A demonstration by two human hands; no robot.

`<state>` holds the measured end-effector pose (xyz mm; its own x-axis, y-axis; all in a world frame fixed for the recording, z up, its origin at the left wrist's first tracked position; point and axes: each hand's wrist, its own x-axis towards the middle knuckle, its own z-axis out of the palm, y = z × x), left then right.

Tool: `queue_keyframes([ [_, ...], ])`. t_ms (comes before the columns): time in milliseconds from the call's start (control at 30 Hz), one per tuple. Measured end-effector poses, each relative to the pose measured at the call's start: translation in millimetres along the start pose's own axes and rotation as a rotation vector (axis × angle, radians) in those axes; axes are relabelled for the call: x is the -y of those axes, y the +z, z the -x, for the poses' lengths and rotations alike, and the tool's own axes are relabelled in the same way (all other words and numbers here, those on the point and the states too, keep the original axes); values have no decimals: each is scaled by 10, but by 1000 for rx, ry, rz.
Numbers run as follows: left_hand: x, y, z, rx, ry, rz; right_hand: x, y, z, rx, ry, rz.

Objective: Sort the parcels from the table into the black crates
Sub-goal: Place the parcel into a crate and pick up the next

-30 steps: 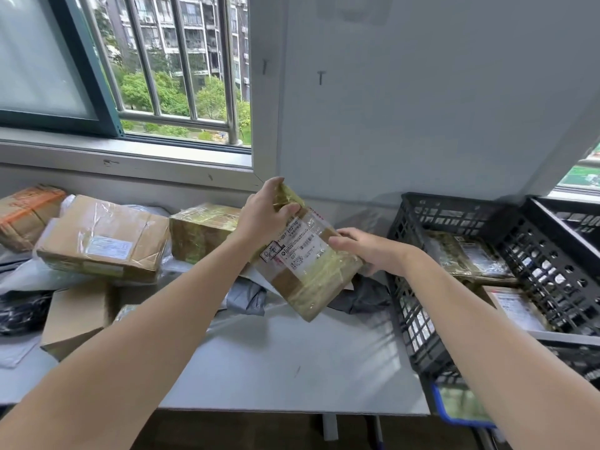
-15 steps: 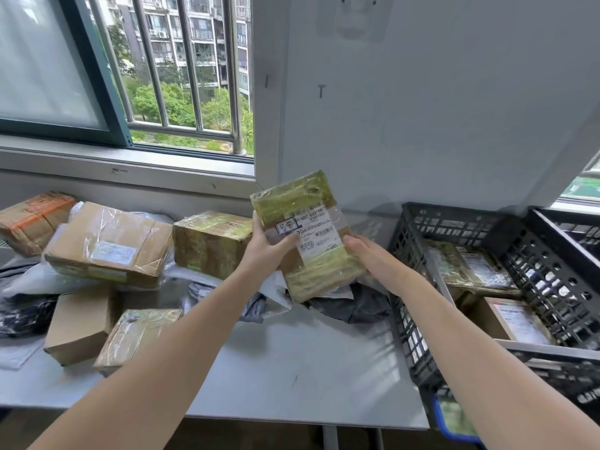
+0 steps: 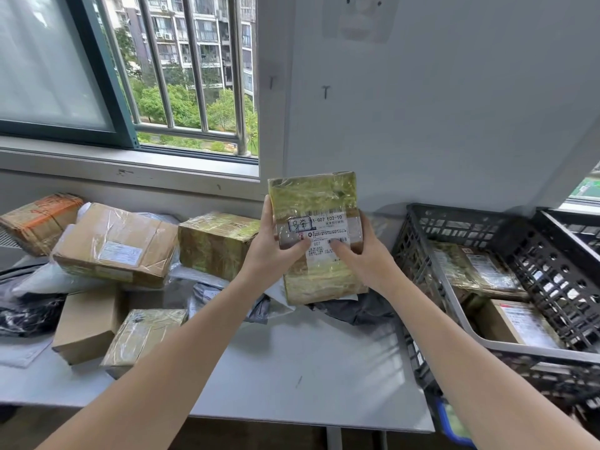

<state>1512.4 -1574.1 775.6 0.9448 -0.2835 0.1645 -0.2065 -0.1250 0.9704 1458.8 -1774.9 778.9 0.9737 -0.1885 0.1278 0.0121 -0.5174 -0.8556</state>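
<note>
Head view: both hands grip a taped parcel (image 3: 316,235) upright above the table (image 3: 292,368). Left hand (image 3: 271,254) and right hand (image 3: 363,258) clamp opposite edges, thumbs on its label, beside the black crate (image 3: 418,251).

Bright daylight enters from the window (image 3: 181,76) at ten o'clock; soft shadows on the surface (image 3: 292,368); wide-angle bending at edges.

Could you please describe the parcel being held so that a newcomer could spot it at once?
Find the barred window; just below its right corner, over the grey table, the left hand and right hand hold a parcel upright. Unlike its neighbours lying on the table, it is lifted, white label facing the camera.
</note>
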Motion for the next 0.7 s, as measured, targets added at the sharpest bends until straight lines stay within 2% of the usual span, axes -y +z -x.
queue_keyframes([
  [400,-167,149,32,-25,44,-58,-15,-104,-8,-67,26,26],
  [700,-798,994,-208,0,116,-117,-111,-1094,-43,-203,-34,85],
])
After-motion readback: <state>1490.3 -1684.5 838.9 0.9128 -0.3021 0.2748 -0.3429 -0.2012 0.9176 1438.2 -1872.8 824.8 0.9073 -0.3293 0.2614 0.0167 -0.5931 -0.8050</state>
